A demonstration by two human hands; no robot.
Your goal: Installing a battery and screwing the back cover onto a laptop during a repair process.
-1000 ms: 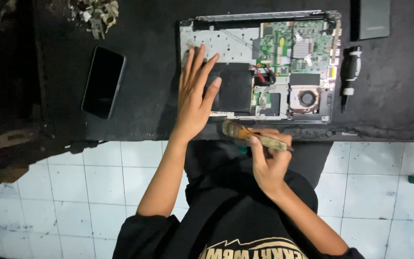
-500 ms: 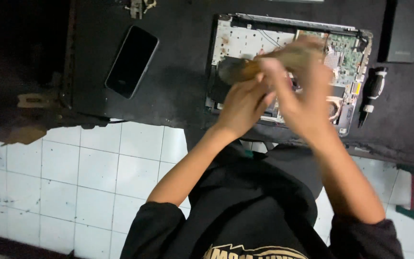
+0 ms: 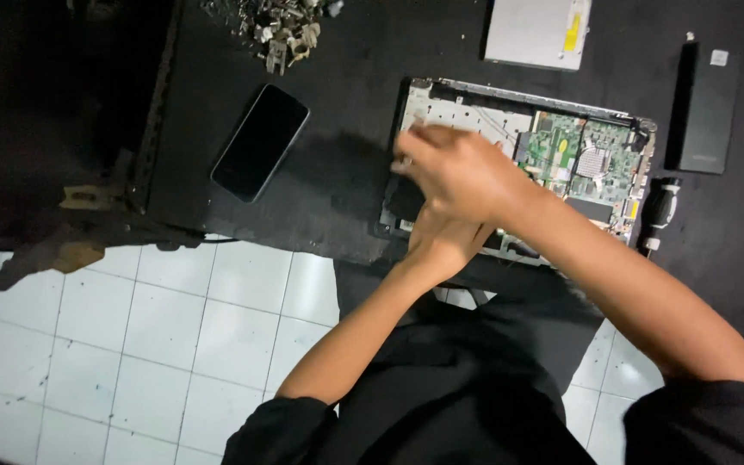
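I have both hands over the near left part of the opened laptop (image 3: 523, 164), which lies with its bottom cover off on the dark bench (image 3: 346, 172), its green circuit board (image 3: 574, 151) bare on the right. My right hand (image 3: 462, 172) is on top, fingers stretched toward the left edge of the chassis, and my left hand (image 3: 443, 241) sits just under it at the near edge; the picture is blurred there, so I cannot tell whether either hand grips anything or only presses on the frame. To do this well I judge I should keep the lower hand steadying the case, work slowly, and keep my fingers off the bare board and its small parts. A black phone (image 3: 260, 142) lies well apart to the left, a heap of small metal parts (image 3: 282, 26) at the far edge, a flat silver drive (image 3: 537, 33) beyond the laptop, a black slab (image 3: 706, 108) to the right and a dark-handled tool (image 3: 658, 211) just beside the laptop's right side.
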